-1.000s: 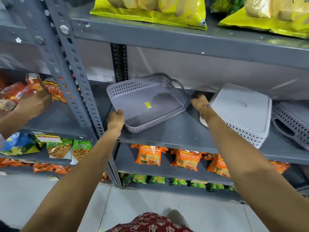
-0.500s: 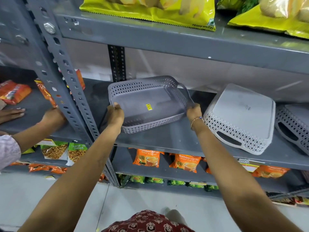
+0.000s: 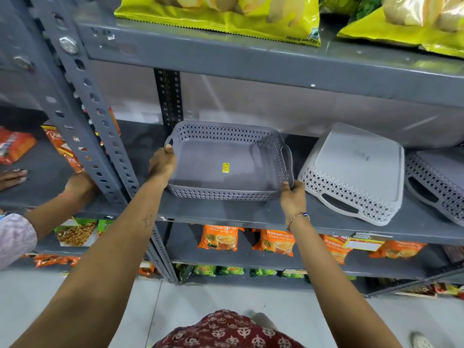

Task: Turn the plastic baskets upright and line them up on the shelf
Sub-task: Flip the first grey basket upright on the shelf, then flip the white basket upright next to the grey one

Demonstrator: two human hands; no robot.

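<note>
Head view: upright grey basket (image 3: 226, 163) sits on the shelf (image 3: 251, 213), long axis left-right, left grip (image 3: 162, 164) and right grip (image 3: 292, 197) both clamping its rim; upturned basket (image 3: 356, 169) just rightward, nearer the right.

Grey steel racking (image 3: 251, 59) fills the view, its perforated upright (image 3: 100, 136) bolted at the top. Yellow snack bags (image 3: 226, 18) lie on the top shelf. Orange tea packets (image 3: 219, 238) stand on a lower shelf, with green packets (image 3: 226, 270) on the shelf beneath. A pale wall (image 3: 276, 114) backs the racking. The floor (image 3: 313, 312) is light grey tile under even light.
</note>
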